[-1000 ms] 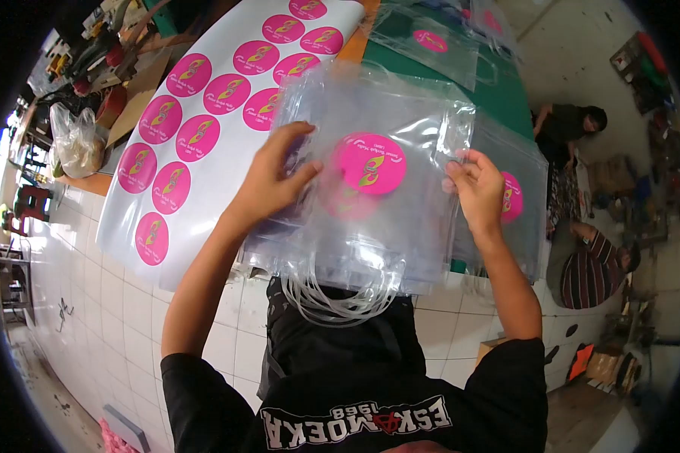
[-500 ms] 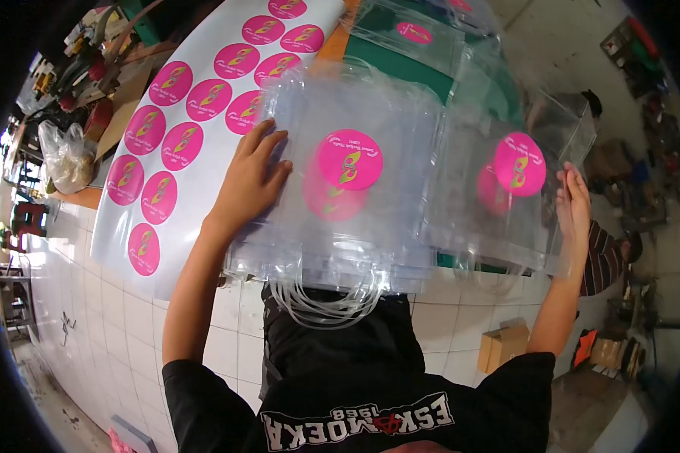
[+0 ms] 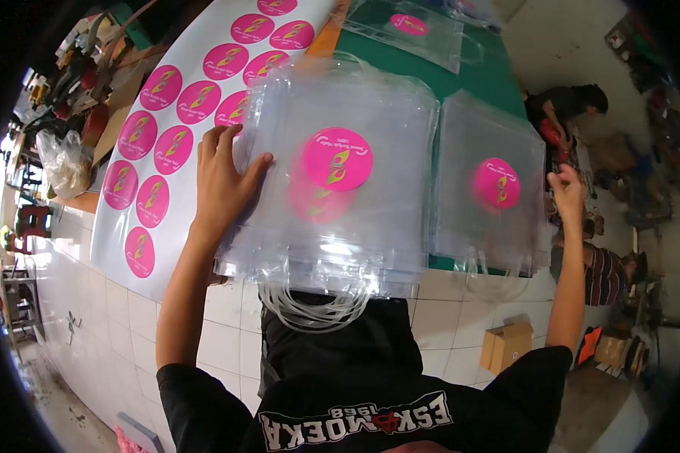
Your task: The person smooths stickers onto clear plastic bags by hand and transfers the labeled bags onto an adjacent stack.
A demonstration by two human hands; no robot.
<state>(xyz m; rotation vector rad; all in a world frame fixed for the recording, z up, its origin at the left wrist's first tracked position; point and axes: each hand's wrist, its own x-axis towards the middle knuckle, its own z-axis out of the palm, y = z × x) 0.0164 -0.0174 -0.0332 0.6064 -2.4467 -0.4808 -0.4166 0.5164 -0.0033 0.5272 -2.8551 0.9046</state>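
Note:
In front of me lies a stack of clear plastic bags [image 3: 385,121], a round pink sticker [image 3: 341,159] on the top one and looped clear handles [image 3: 310,306] hanging at its near edge. My left hand [image 3: 228,177] is at the stack's left edge, fingers spread, thumb close to the plastic. To the right, a second pile of clear bags [image 3: 468,128] lies flat, its top bag also bearing a pink sticker [image 3: 496,183]. Just past that pile's right edge is my right hand [image 3: 569,196], fingers loosely curled and apart, no bag in them.
A white sheet of pink round stickers [image 3: 181,219] covers the left side of the green-topped table [image 3: 483,64]. Another stickered bag [image 3: 438,45] lies farther back. A cardboard box [image 3: 506,347] stands on the floor at right; two people [image 3: 567,106] are beyond the table.
My right hand has let go of a clear bag, which now lies flat on the right pile. My left hand has shifted slightly leftward along the stack's edge.

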